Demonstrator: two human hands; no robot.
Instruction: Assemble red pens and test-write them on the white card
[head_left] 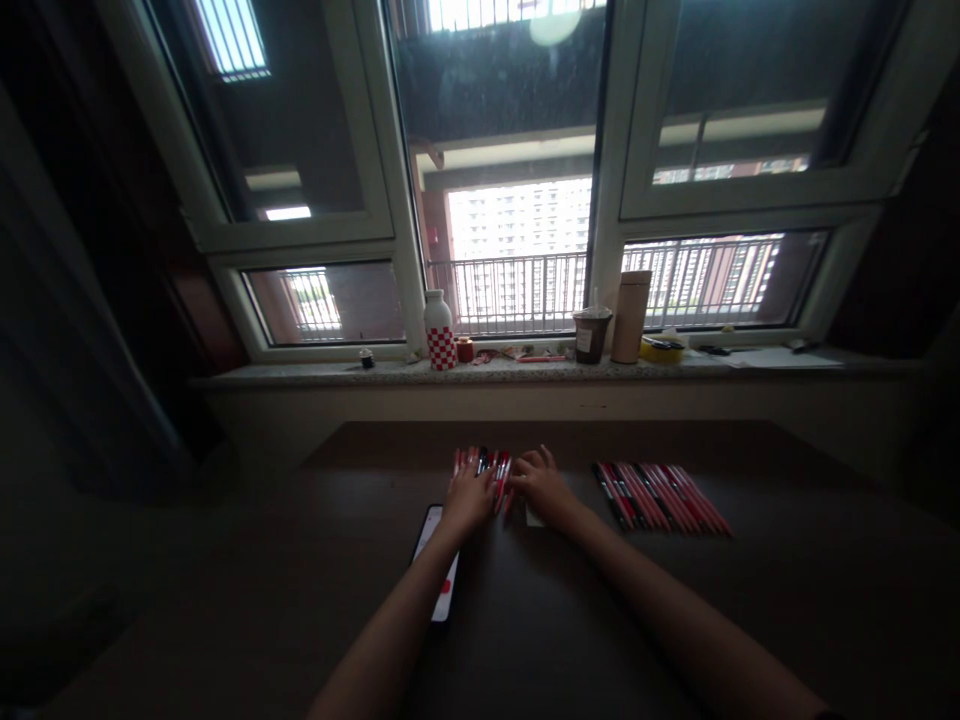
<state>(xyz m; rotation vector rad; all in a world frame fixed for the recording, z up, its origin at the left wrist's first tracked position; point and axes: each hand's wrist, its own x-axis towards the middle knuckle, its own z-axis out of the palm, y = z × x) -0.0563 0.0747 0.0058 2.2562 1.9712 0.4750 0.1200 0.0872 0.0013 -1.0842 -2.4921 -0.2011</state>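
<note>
A loose bunch of slim pens or pencils (501,478) lies near the middle of a dark table (525,630), mostly pinkish red, with a few black and pale ones among them; they sit side by side, roughly parallel, partly covered by a person's hands. The left hand (471,498) rests palm down over them, fingers slightly spread. The right hand (541,488) is at the bunch's right edge, fingers bent, thumb and fingertips close to the outermost pen — whether either hand grips one, I cannot tell.

The step in hand seems to be fingering the bunch, perhaps parting or straightening it; a next move would call for a light pinch on a single pen, with the others kept steady.

A small pale item (534,518) shows just under the right hand. A phone (442,607), screen lit, lies beneath the left forearm. To the right, apart from the hands, is a neat slanted row of similar red and black pens (664,497). Beyond — a windowsill (322,375) with a red-checked white bottle (440,330) and a lidded cup (592,335).
</note>
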